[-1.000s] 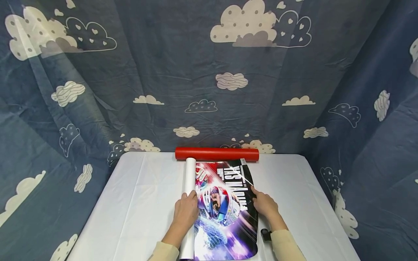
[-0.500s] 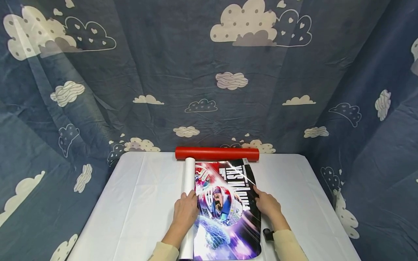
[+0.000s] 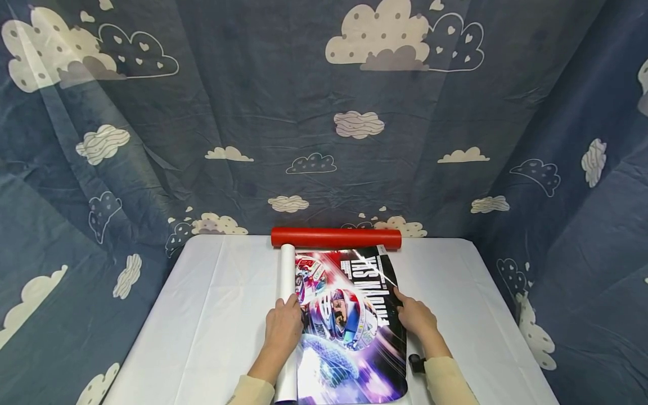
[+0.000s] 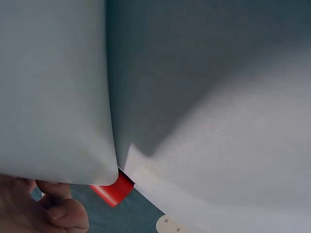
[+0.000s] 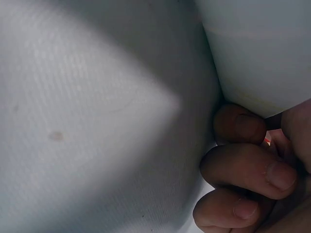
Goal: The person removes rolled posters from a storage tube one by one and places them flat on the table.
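A glossy poster with a helmeted racer and large white lettering lies partly unrolled on the white table. Its left side is still a white roll, which my left hand grips around the middle. Curled fingers of that hand show below the roll in the left wrist view. At the poster's dark right edge, my right hand pinches the sheet between thumb and fingers. The right wrist view shows its bent fingers under the sheet's white back.
Across the far end of the table lies a red tube, just beyond the poster's top edge. A small black object sits by the right cuff. Dark blue cloth with cloud prints hangs behind and at both sides.
My left hand and the roll have moved left, exposing more of the printed picture. My right hand has shifted slightly right with the poster's edge. The red tube stays put.
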A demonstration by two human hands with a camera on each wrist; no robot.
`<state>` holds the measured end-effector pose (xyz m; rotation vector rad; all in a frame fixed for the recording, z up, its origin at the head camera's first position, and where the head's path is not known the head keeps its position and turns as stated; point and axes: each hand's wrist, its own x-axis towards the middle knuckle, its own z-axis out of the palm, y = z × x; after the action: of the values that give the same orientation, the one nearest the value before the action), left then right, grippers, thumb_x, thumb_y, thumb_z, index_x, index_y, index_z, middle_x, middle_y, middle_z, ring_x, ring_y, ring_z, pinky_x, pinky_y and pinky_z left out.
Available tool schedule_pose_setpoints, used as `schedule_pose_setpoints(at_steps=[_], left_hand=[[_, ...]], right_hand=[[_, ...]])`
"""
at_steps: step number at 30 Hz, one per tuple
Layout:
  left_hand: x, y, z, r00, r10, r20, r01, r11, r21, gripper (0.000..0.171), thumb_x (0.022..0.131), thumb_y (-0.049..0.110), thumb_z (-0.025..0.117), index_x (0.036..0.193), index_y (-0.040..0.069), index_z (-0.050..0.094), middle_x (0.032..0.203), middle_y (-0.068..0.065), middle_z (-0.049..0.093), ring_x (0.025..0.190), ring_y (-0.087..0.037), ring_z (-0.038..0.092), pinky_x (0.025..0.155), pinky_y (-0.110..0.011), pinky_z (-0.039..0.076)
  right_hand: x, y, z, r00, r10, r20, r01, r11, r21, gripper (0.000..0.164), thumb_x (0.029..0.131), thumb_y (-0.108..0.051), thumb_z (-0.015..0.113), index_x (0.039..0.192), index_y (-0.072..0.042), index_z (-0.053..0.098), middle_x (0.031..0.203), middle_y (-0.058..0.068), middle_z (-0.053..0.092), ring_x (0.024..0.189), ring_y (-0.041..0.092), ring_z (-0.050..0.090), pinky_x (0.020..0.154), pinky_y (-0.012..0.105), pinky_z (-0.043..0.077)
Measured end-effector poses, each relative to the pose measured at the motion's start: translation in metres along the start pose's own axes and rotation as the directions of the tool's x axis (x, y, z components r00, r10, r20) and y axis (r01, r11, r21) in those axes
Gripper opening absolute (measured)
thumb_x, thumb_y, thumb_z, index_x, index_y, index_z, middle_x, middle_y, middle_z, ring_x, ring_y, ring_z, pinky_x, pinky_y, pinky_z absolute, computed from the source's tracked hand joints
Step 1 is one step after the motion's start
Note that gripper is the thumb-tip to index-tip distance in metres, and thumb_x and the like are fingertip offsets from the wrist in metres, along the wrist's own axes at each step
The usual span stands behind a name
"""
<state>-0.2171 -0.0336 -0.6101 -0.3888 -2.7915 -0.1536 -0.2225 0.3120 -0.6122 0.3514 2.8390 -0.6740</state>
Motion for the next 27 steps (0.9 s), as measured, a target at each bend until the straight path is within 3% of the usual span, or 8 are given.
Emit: schedule_pose_setpoints(at_steps=[5, 10, 17, 27], left_hand=[[0.0, -0.002, -0.001, 1.0, 0.002, 0.016, -0.002, 1.0, -0.001, 0.031, 0.075, 0.02, 0.092, 0.099, 0.008, 0.076, 0.106, 0.002, 0.066, 0.076, -0.02, 0.052, 0.049, -0.031, 0.037], [-0.002, -0.004, -0.001, 1.0, -0.014, 0.021, 0.013, 1.0, 0.0, 0.024, 0.076, 0.012, 0.088, 0.095, 0.007, 0.076, 0.106, 0.001, 0.066, 0.076, -0.021, 0.052, 0.05, -0.031, 0.038], [-0.004, -0.006, -0.002, 1.0, -0.019, 0.023, 0.019, 1.0, 0.008, 0.025, 0.079, 0.015, 0.087, 0.1, 0.006, 0.077, 0.109, 0.0, 0.067, 0.076, -0.021, 0.053, 0.05, -0.031, 0.038], [-0.005, -0.012, -0.002, 1.0, -0.018, 0.018, 0.017, 1.0, 0.024, 0.018, 0.077, 0.01, 0.085, 0.091, 0.007, 0.075, 0.104, 0.001, 0.061, 0.076, -0.021, 0.05, 0.051, -0.032, 0.039]], right_hand=[[0.002, 0.0, -0.001, 1.0, 0.011, -0.001, -0.011, 1.0, 0.0, 0.057, 0.106, -0.018, 0.054, 0.161, -0.018, 0.044, 0.148, 0.037, 0.055, 0.115, 0.052, 0.066, 0.076, 0.053, 0.054], [0.001, 0.0, -0.002, 1.0, 0.023, 0.004, -0.023, 1.0, 0.003, 0.057, 0.106, -0.018, 0.054, 0.162, -0.017, 0.044, 0.148, 0.037, 0.055, 0.111, 0.049, 0.067, 0.073, 0.049, 0.053], [-0.001, 0.0, -0.003, 1.0, 0.017, 0.005, -0.017, 1.0, 0.006, 0.056, 0.106, -0.018, 0.054, 0.161, -0.017, 0.044, 0.148, 0.037, 0.055, 0.117, 0.054, 0.065, 0.076, 0.052, 0.054], [-0.004, -0.001, -0.007, 0.999, 0.037, 0.01, -0.037, 0.999, 0.006, 0.057, 0.106, -0.017, 0.053, 0.162, -0.017, 0.043, 0.149, 0.037, 0.054, 0.108, 0.048, 0.066, 0.075, 0.05, 0.052]])
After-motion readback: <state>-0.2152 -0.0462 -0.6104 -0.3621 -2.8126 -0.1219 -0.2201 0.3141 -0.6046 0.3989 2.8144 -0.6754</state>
